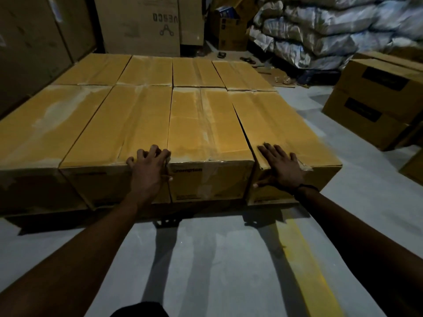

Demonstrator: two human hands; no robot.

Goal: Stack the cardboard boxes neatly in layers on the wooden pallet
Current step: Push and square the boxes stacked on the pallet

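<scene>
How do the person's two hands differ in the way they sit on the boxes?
The left hand has curled fingers hooking the near top edge of a box; the right hand lies flat with fingers spread. The left sits by the closed seam between two middle boxes, the right on the rightmost box, beside an open gap. Both touch the front row.

under the fingers (148, 154) of the left hand (148, 170) and the flat right hand (282, 165), the boxes (206, 124) are matt yellow-brown cardboard, dusty pale in patches, with glossy clear tape wrinkling along the seams and edges. beyond the fingertips, the sacks (320, 30) look like shiny woven plastic. below the wrists, the floor (206, 259) is smooth grey concrete with a worn painted yellow line (304, 264).
</scene>
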